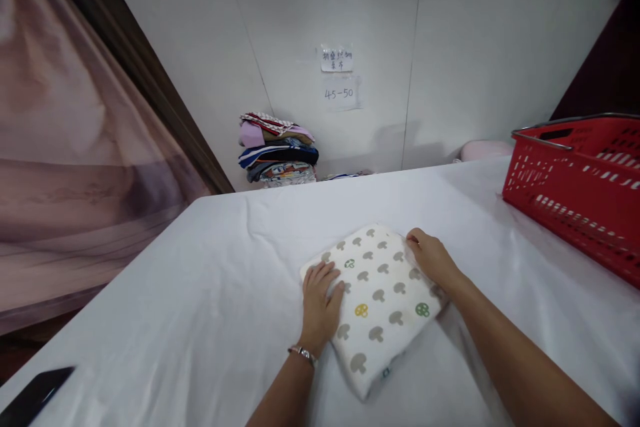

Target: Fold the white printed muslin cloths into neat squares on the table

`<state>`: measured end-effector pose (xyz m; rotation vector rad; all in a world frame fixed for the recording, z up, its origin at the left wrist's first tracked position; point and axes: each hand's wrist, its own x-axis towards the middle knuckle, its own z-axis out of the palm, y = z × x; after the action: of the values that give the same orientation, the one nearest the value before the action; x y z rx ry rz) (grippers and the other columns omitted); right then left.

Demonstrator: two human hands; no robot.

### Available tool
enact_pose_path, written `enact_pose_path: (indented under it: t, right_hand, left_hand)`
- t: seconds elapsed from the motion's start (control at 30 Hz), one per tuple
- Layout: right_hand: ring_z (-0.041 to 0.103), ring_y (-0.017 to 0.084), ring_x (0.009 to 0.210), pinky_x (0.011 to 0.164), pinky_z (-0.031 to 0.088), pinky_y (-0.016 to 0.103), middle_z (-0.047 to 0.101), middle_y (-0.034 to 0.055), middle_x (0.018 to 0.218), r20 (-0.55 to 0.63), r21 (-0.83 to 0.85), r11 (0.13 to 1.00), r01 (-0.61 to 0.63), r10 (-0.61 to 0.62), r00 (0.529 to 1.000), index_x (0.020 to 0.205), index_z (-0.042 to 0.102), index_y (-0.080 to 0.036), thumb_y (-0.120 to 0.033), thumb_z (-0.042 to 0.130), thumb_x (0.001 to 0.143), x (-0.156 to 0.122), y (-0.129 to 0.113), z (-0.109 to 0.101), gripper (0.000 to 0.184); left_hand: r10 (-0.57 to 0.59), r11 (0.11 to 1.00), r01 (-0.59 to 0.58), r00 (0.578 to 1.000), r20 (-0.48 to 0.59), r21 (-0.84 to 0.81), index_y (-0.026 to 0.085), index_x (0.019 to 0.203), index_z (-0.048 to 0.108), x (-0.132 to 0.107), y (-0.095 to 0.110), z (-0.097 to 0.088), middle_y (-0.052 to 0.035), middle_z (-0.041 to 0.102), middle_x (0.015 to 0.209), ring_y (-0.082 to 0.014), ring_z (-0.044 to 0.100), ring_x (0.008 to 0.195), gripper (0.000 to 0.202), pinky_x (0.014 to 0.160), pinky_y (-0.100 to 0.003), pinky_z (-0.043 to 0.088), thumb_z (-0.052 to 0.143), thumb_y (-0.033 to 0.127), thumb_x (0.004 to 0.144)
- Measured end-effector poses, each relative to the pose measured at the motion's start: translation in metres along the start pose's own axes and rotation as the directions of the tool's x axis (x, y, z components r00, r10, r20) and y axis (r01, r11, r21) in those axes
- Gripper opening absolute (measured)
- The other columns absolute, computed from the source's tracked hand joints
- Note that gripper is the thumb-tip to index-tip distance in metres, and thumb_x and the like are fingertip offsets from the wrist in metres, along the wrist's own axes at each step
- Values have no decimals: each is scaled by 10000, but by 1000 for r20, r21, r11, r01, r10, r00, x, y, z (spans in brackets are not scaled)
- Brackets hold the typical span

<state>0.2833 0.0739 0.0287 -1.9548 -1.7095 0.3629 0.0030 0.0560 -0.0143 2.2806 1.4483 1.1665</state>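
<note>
A folded cream cloth with a mushroom print (381, 300) lies on the white-covered table (200, 293) in front of me. My left hand (320, 303) rests flat on the cloth's left edge, fingers stretched out. My right hand (431, 259) lies on the cloth's far right corner with its fingers curled down onto the fabric edge. A bracelet sits on my left wrist.
A red plastic basket (575, 190) stands at the table's right side. A stack of folded clothes (277, 150) sits against the back wall under two paper notes (337, 77). A dark phone (33, 397) lies at the near left table edge. A pink curtain hangs at left.
</note>
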Motion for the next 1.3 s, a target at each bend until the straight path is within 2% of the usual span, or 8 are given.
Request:
enact_pose_path:
  t: [0.13,0.37,0.5,0.6,0.67,0.87,1.03,1.3]
  right_hand:
    - [552,159,696,600,323,245,616,27,744,50,-66,997,-25,28,998,858,515,-211,-236,362,862,3,5,6,155]
    - [578,195,824,635,346,265,650,65,916,96,-131,991,-32,45,994,1122,501,-215,-332,352,884,2,0,2,304]
    - [579,198,852,661,376,266,645,57,950,87,-38,999,-29,32,996,1077,526,-216,-431,416,848,-1,-4,1,333]
    - [586,167,783,635,386,249,650,15,875,68,61,997,-48,44,997,1017,544,-246,-440,405,848,-1,-2,3,292]
    - [588,162,758,624,385,245,649,9,842,78,65,996,-57,52,996,995,549,-248,-441,389,851,1,0,5,289]
    - [594,212,822,637,371,277,654,66,887,125,-165,981,-97,118,985,1053,528,-211,-481,338,860,0,-2,2,382]
    - [592,232,796,627,361,303,641,98,832,139,-377,921,-100,163,977,914,560,-185,-498,223,895,-2,-6,3,460]
    - [592,230,832,641,376,304,644,109,876,166,-406,912,-66,145,976,883,580,-179,-481,204,902,2,-13,1,483]
  left_hand:
    - [4,1000,-4,1000,-3,-2,230,1019,594,0,1,0,-44,572,1190,-222,426,1203,205,1057,-519,234,510,252,834]
    - [-5,1000,5,1000,9,-1,235,1015,599,1,1,0,-42,573,1189,-226,426,1205,204,1058,-520,226,505,260,836]
    - [-7,1000,7,1000,6,-2,231,1016,600,1,1,0,-44,573,1189,-225,425,1204,206,1057,-519,231,508,254,834]
    - [-3,1000,3,1000,9,5,228,1017,599,1,2,-1,-41,573,1189,-218,433,1196,205,1058,-512,236,509,251,835]
    - [-3,1000,3,1000,14,13,229,1019,599,1,2,-1,-40,572,1190,-216,436,1195,206,1059,-510,238,509,250,834]
    - [-11,1000,11,1000,8,9,234,1013,601,1,3,-1,-37,569,1196,-212,431,1198,202,1060,-503,241,514,246,831]
    - [-30,1000,29,999,21,9,236,1007,608,1,4,-1,-33,577,1186,-209,430,1198,200,1062,-503,235,507,253,835]
    - [-29,1000,29,1000,3,-9,234,991,616,0,6,-1,-36,581,1178,-214,434,1193,198,1059,-499,237,509,239,826]
